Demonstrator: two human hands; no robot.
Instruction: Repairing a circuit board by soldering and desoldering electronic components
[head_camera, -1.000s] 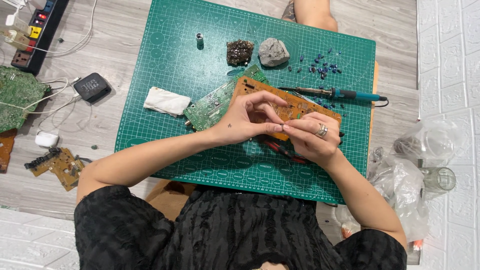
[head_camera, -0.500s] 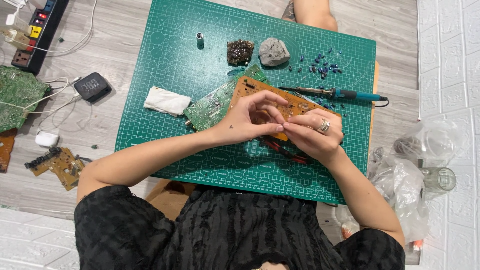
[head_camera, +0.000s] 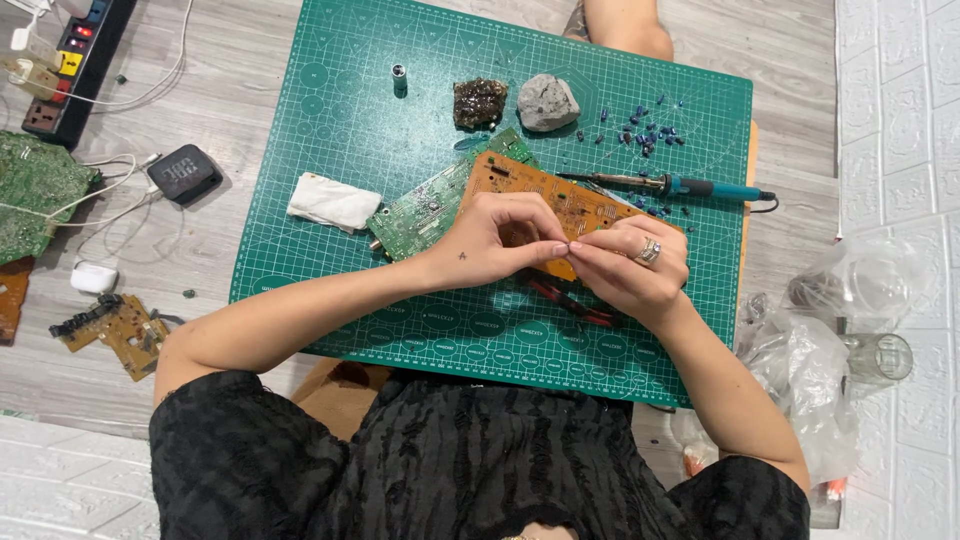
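Over the orange circuit board (head_camera: 560, 200), my left hand (head_camera: 495, 240) and right hand (head_camera: 630, 265) pinch something tiny fingertip-to-fingertip; I'd next need steady, fine fingers.

left hand (head_camera: 492, 243): fingers curled | right hand (head_camera: 628, 270): curled | hands: fingertips touching

The person wears a black top (head_camera: 470, 460) of crinkled, textured cloth with short sleeves that end above the elbows, leaving both forearms bare. The left hand (head_camera: 490, 240) carries a tiny dark mark on its back, toward seven o'clock from the knuckles. The right hand (head_camera: 630, 268) wears a broad silver ring (head_camera: 649, 251) on one finger. The nails look short and plain.
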